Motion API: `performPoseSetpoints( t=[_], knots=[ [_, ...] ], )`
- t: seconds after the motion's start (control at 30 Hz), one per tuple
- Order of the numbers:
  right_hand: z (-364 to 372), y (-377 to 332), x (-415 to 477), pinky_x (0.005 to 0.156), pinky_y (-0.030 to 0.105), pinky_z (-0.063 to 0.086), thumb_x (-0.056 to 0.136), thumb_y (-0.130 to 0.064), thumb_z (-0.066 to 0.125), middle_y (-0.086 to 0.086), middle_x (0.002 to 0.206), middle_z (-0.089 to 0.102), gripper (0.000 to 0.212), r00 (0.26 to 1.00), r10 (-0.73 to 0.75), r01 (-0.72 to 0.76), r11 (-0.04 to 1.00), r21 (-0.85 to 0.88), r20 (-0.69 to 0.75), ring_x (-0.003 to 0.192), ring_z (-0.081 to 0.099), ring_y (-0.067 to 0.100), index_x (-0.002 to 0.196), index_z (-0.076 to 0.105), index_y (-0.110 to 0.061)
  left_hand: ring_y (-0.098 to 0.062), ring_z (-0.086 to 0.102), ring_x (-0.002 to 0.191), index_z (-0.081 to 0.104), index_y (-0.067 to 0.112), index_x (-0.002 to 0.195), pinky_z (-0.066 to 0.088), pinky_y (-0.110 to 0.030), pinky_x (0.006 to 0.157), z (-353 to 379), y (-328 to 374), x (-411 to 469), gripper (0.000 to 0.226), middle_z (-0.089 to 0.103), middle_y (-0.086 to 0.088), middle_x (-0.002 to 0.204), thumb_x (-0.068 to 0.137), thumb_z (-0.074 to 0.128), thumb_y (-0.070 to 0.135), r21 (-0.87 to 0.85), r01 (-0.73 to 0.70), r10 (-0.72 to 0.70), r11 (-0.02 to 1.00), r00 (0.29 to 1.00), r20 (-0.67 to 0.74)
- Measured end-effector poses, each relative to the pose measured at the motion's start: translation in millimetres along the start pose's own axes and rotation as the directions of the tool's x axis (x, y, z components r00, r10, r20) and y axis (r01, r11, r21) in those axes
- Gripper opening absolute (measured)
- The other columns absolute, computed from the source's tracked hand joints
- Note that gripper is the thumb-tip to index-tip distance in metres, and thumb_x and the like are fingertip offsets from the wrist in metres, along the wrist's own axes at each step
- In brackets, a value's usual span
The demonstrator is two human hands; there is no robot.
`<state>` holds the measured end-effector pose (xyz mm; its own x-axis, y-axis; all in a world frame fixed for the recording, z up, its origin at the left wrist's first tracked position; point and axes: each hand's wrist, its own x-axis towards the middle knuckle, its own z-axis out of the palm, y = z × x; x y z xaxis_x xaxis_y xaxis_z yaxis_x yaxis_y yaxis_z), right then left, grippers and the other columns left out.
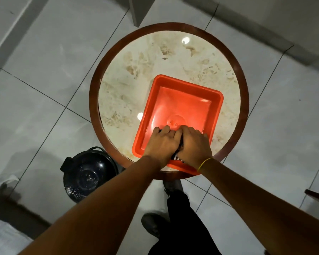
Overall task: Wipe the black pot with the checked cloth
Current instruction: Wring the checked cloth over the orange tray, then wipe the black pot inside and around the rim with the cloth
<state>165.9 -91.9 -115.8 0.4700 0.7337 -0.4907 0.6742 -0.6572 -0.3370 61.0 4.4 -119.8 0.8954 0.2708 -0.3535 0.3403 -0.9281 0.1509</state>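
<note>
Two hands, left hand (162, 142) and right hand (192, 144), clenched together on one black-and-white checked cloth (179, 153) over one orange rectangular plastic tray (182, 105); one round marble-topped wooden table (136, 70); one glossy black pot (88, 175) on grey tiled floor (44, 80).

Both forearms were seen bare from elbow to wrist, with no sleeves reaching into view. The left hand (161, 142) was left unadorned. On the wrist behind the right hand (193, 144) a thin yellow band (205, 163) was worn, looped once and lying slightly slanted across the arm. Below the arms, dark trousers (184, 227) were seen, black or close to it, loose in the leg. Dark shoes were worn, one (153, 224) with a rounded toe, the other (172, 184) partly hidden by the trouser leg.
</note>
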Motion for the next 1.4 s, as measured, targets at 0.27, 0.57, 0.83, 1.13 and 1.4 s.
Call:
performPoseSetpoints(
  t=[0.27, 0.57, 0.83, 1.13, 1.4],
  knots=[
    [-6.2, -1.0, 9.0, 0.091, 0.053, 0.054, 0.079, -0.032, 0.068, 0.007, 0.103, 0.066, 0.016, 0.993, -0.023, 0.021, 1.000, 0.022, 0.119, 0.100, 0.063, 0.033, 0.087, 0.066, -0.018, -0.034, 0.054, 0.105, 0.070, 0.011, 0.106, 0.041, -0.052, 0.088, 0.5, -4.5, -7.6, 0.018, 0.065, -0.008, 0.104, 0.089, 0.063, 0.016, -0.024, -0.030, 0.029, 0.999, 0.999, -0.043],
    [-19.8, 2.5, 5.1, 0.068, 0.050, 0.054, 0.089, -0.008, 0.066, 0.004, 0.081, 0.070, 0.027, 0.945, -0.205, 0.174, 0.975, 0.139, 0.254, 0.077, 0.069, 0.030, 0.105, 0.050, -0.023, -0.031, 0.066, 0.093, 0.068, 0.013, 0.106, 0.042, -0.054, 0.104, -2.7, -19.6, -31.3, 0.025, 0.074, -0.006, 0.090, 0.094, 0.046, 0.016, -0.049, -0.021, 0.011, 0.999, 0.980, -0.197],
    [-42.1, -19.3, -5.4, 0.077, 0.033, 0.057, 0.088, -0.018, 0.080, -0.014, 0.097, 0.079, 0.031, 0.923, -0.266, 0.256, 0.964, 0.073, 0.277, 0.092, 0.073, 0.002, 0.111, 0.070, -0.036, -0.029, 0.064, 0.099, 0.062, 0.017, 0.118, 0.038, -0.047, 0.095, -28.0, -33.3, -69.5, 0.046, 0.072, -0.002, 0.102, 0.085, 0.031, 0.011, -0.046, -0.011, 0.001, 0.999, 0.978, -0.207],
    [-98.0, -112.4, -28.4, 0.062, 0.047, 0.056, 0.090, -0.013, 0.079, -0.005, 0.068, 0.075, 0.014, 0.888, -0.440, 0.454, 0.886, -0.097, 0.133, 0.065, 0.071, 0.015, 0.085, 0.077, -0.026, -0.022, 0.060, 0.109, 0.063, 0.022, 0.118, 0.036, -0.042, 0.088, -71.5, -84.2, -125.9, 0.037, 0.067, 0.003, 0.112, 0.082, 0.069, 0.014, -0.233, 0.097, -0.175, 0.968, 0.923, -0.343],
    [-87.0, -246.1, -38.1, 0.062, 0.048, 0.057, 0.092, -0.012, 0.076, -0.001, 0.071, 0.075, 0.010, 0.757, -0.632, 0.653, 0.743, -0.147, 0.168, 0.064, 0.069, 0.018, 0.092, 0.077, -0.022, -0.022, 0.065, 0.099, 0.061, 0.022, 0.117, 0.041, -0.042, 0.097, -86.2, -167.5, -233.4, 0.029, 0.070, 0.002, 0.099, 0.090, 0.062, 0.015, -0.453, 0.234, -0.432, 0.860, 0.808, -0.402]
  ],
)
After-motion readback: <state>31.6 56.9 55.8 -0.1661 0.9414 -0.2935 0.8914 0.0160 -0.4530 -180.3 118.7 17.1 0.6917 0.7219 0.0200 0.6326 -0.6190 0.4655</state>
